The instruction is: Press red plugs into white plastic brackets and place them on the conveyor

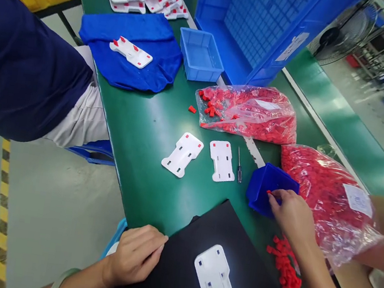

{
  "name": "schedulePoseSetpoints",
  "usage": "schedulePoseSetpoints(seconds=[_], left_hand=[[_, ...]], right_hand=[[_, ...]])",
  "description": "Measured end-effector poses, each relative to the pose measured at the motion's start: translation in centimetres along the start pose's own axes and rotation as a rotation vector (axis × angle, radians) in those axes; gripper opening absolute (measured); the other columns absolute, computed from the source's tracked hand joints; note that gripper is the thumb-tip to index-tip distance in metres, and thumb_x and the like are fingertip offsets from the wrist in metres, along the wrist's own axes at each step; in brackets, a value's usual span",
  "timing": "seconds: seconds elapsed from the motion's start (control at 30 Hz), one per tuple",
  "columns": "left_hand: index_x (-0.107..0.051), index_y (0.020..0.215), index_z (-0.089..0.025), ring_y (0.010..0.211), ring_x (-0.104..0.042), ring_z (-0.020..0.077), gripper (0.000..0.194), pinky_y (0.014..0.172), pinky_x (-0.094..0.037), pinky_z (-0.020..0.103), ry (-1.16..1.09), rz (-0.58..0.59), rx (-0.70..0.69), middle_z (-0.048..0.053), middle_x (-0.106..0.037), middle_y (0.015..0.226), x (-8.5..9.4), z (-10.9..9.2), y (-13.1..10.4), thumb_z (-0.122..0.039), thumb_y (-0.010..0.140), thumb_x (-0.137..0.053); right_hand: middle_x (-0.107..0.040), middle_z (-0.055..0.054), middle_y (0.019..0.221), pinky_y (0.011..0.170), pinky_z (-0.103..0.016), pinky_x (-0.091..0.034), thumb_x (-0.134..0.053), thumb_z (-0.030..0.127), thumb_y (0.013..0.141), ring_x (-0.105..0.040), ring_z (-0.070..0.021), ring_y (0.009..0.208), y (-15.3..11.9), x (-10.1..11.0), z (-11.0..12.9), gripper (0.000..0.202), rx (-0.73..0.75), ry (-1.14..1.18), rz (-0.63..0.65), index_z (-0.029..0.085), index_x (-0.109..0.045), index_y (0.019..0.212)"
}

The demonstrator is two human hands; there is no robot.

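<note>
At the near right of the green surface [148,147], the right hand [291,214] reaches into a small dark-blue bin [266,189], its fingertips pinched narrow on one small red clip [269,192] at the bin's rim. The left hand [135,253] rests loosely curled on the near left corner of a black mat [172,276], holding nothing. On that mat, just right of the left hand and well short of the bin, lies a white plastic plate [217,282] whose slots show no red in them. Two more white plates [201,157] lie side by side a little farther off, each with small red marks at its far end, and a thin screwdriver [239,166] lies just right of them. Loose red clips [286,271] are scattered near the right forearm, and two clear bags of red clips [250,112] sit to the right and farther back. The step in hand looks like picking a clip for the plate on the mat; the next move would call for carrying it left and near to that plate, lining it up with one slot, and likely steadying the plate with the left hand while pressing. At the far left a co-worker in a dark sleeve [19,65] sits by a blue cloth [132,58].
</note>
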State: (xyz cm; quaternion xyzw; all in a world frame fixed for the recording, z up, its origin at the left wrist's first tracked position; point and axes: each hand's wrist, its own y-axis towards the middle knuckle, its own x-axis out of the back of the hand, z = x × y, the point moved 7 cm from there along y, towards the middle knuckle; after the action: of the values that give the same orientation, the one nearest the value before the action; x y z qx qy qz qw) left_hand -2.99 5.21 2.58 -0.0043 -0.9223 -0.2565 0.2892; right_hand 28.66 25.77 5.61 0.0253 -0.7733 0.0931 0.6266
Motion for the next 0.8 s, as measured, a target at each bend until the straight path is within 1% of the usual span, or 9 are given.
schedulePoseSetpoints(seconds=[0.27,0.47,0.57,0.67,0.73,0.8], left_hand=[[-0.062,0.101,-0.014,0.067,-0.066,0.0161,0.025,0.06,-0.054,0.027,-0.011,0.007,-0.007,0.006,-0.071,0.075,0.2,0.0,0.2,-0.002,0.081,-0.055],[-0.062,0.102,-0.015,0.066,-0.065,0.0158,0.025,0.06,-0.054,0.026,-0.014,-0.005,-0.009,0.006,-0.07,0.075,0.2,0.0,0.1,-0.003,0.081,-0.055],[-0.062,0.103,-0.014,0.067,-0.064,0.0163,0.027,0.06,-0.053,0.027,-0.016,-0.014,-0.018,0.006,-0.07,0.076,0.1,-0.1,0.0,-0.001,0.08,-0.056],[-0.062,0.104,-0.015,0.068,-0.062,0.0163,0.027,0.061,-0.052,0.027,-0.023,0.0,0.005,0.006,-0.069,0.077,0.1,0.0,0.1,-0.001,0.081,-0.056],[-0.061,0.104,-0.016,0.069,-0.062,0.0161,0.026,0.062,-0.051,0.028,-0.033,0.034,0.084,0.005,-0.069,0.079,0.1,0.1,0.7,-0.003,0.083,-0.055],[-0.061,0.108,-0.017,0.077,-0.062,0.0171,0.024,0.069,-0.052,0.029,-0.039,0.1,0.191,0.006,-0.069,0.087,0.0,-0.2,1.6,-0.008,0.086,-0.055]], right_hand=[[-0.067,-0.013,0.083,0.066,-0.036,-0.04,-0.047,0.031,0.091,-0.061,-0.0267,0.075,0.3,-0.4,0.1,0.03,0.015,-0.073,0.044,0.013,-0.071,0.091],[-0.067,-0.014,0.082,0.065,-0.036,-0.04,-0.048,0.029,0.089,-0.061,-0.0268,0.075,0.4,-0.5,0.1,0.028,0.009,-0.049,0.044,0.013,-0.071,0.088],[-0.068,-0.013,0.084,0.065,-0.036,-0.041,-0.047,0.031,0.089,-0.062,-0.0265,0.075,-0.2,0.6,-0.2,0.029,-0.019,0.007,0.016,0.015,-0.071,0.086],[-0.071,-0.009,0.087,0.062,-0.034,-0.043,-0.048,0.041,0.089,-0.063,-0.0242,0.073,-1.7,2.5,-1.1,0.032,-0.072,0.106,-0.031,0.019,-0.07,0.089],[-0.072,-0.005,0.082,0.058,-0.031,-0.045,-0.048,0.048,0.089,-0.063,-0.0206,0.067,-2.9,3.4,-1.8,0.034,-0.095,0.184,-0.039,0.022,-0.07,0.092],[-0.071,-0.005,0.078,0.058,-0.031,-0.045,-0.047,0.051,0.088,-0.063,-0.0204,0.064,-4.0,3.8,-2.1,0.037,-0.118,0.227,-0.044,0.022,-0.07,0.091]])
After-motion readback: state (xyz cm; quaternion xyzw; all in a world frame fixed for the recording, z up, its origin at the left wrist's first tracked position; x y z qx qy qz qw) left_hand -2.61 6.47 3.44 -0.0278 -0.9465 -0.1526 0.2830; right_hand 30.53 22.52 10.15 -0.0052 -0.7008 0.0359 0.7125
